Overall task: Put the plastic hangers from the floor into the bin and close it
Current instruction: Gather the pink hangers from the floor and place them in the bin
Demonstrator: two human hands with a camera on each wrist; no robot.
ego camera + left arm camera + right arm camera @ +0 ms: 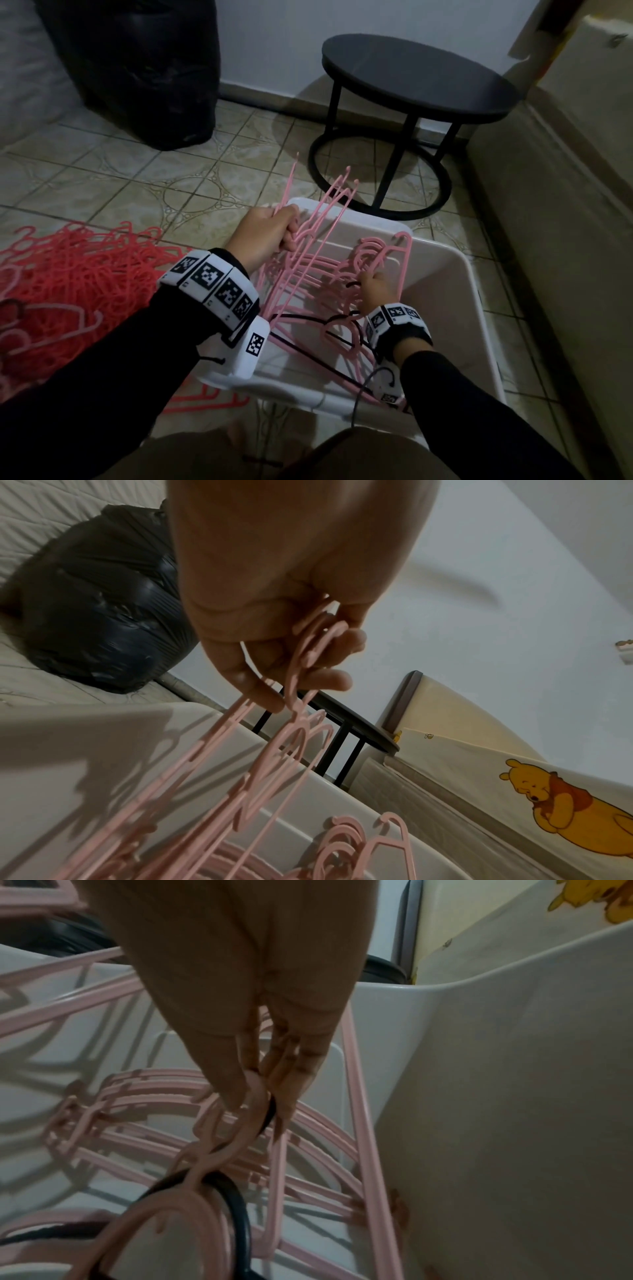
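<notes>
So we had both hands over the white bin (459, 274). Our left hand (270, 233) gripped a bunch of pink hangers (308, 260) at its far-left corner, their lower ends down inside. Our right hand (376, 284) pinched hanger hooks (236, 1123), pink plus one black, inside the bin. A red hanger pile (78, 270) lay on the floor (137, 178), left.

Red hanger pile (68, 274) cut off at left edge, bin (472, 308) near rim hidden behind arms
</notes>
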